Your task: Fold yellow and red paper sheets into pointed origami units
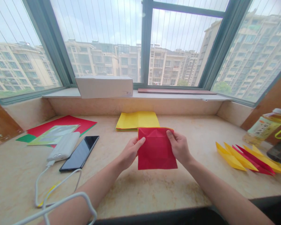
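Both my hands hold a roughly square piece of folded red paper [156,153] above the counter, with crease lines across its upper part and a thin yellow edge along the top. My left hand [130,152] pinches its left side, thumb on the front face. At the upper right side, my right hand [179,146] grips it the same way; the fingers of both hands are mostly hidden behind the paper. Just beyond lies a stack of folded paper with a yellow sheet [138,120] on top.
Folded yellow and red paper pieces [245,159] lie at the right, near a drink bottle [263,126]. To the left are a phone [81,153], a white power bank [64,146] with its cable [67,197], and red sheets [67,121]. A white box [104,87] stands on the windowsill.
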`<state>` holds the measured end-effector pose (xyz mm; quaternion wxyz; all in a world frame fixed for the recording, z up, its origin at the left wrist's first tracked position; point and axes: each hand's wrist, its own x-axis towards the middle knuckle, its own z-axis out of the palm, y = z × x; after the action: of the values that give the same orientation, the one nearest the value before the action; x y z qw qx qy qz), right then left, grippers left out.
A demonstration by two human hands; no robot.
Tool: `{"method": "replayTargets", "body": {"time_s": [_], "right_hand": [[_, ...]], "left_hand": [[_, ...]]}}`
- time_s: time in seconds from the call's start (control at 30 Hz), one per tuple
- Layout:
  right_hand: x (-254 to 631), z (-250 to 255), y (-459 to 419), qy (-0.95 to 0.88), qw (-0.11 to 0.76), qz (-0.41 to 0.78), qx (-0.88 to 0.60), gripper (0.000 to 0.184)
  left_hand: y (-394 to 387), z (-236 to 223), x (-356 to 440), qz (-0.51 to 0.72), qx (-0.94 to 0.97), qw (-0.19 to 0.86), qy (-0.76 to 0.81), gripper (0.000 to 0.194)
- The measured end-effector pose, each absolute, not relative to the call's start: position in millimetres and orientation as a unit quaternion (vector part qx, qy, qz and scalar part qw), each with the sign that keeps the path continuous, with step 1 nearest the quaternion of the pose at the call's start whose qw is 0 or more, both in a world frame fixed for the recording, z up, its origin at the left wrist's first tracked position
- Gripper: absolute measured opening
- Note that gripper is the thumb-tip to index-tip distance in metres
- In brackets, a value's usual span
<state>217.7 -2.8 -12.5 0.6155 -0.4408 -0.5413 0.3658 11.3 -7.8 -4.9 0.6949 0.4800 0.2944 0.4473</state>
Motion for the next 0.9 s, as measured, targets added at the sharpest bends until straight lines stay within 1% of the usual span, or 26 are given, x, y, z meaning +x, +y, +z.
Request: {"method": "replayTargets", "body": {"time_s": [0.13, 0.33, 0.4, 0.53, 0.6, 0.67, 0.77, 0.9], "right_hand": [[218.5, -12.7, -1.0, -0.513, 0.651, 0.344, -0.441, 0.039], [216.5, -10.0, 2.3, -0.483, 0.663, 0.414, -0.395, 0.042], [216.3, -9.6, 3.0, -0.495, 0.645, 0.446, -0.374, 0.043], [215.5, -13.7, 4.0, -0.526, 0.578, 0.503, -0.369, 0.046], [214.8, -17.0, 5.1, -0.530, 0.560, 0.510, -0.382, 0.046], [214.4, -19.4, 6.6, -0.525, 0.567, 0.499, -0.392, 0.045], [215.3, -19.7, 8.9, -0.516, 0.596, 0.468, -0.399, 0.043], [217.3, -15.7, 9.4, -0.509, 0.619, 0.440, -0.406, 0.043]], "left_hand": [[-10.0, -4.1, 13.3, 0.422, 0.511, 0.686, 0.301, 0.051], [-4.1, -12.6, 19.2, 0.454, 0.524, 0.650, 0.311, 0.048], [-0.7, -14.6, 18.0, 0.482, 0.520, 0.626, 0.325, 0.049], [3.3, -13.1, 13.8, 0.530, 0.510, 0.574, 0.360, 0.046], [2.5, -10.5, 13.0, 0.540, 0.502, 0.572, 0.359, 0.045], [0.2, -8.0, 12.9, 0.540, 0.489, 0.594, 0.342, 0.044], [-4.2, -5.3, 12.2, 0.505, 0.484, 0.633, 0.331, 0.044], [-7.4, -5.4, 10.3, 0.397, 0.528, 0.663, 0.353, 0.046]]}}
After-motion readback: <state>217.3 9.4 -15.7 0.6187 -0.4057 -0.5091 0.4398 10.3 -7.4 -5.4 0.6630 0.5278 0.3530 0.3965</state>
